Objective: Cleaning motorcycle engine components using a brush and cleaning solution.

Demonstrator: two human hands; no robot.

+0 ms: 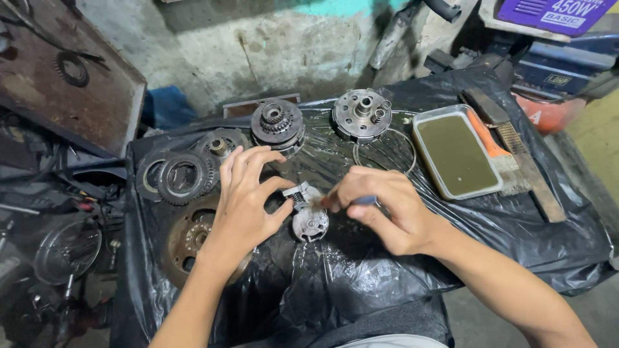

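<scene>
My left hand (244, 200) steadies a small silver metal part (308, 216) between thumb and fingers, on a work surface covered in black plastic sheet (361, 270). My right hand (380, 206) grips a small brush with a blue handle (362, 200), its tip against the metal part. Round clutch parts lie beyond my hands: a stack of toothed rings (184, 177), a gear hub (277, 124) and a drilled hub (361, 115). A rusty brown disc (187, 238) sits partly under my left wrist.
A rectangular tray of murky greenish liquid (456, 154) stands at the right, with a wire brush (509, 154) beside it. A thin wire ring (387, 151) lies near the tray. A rusty metal plate (64, 71) leans at the left; cluttered parts fill the floor there.
</scene>
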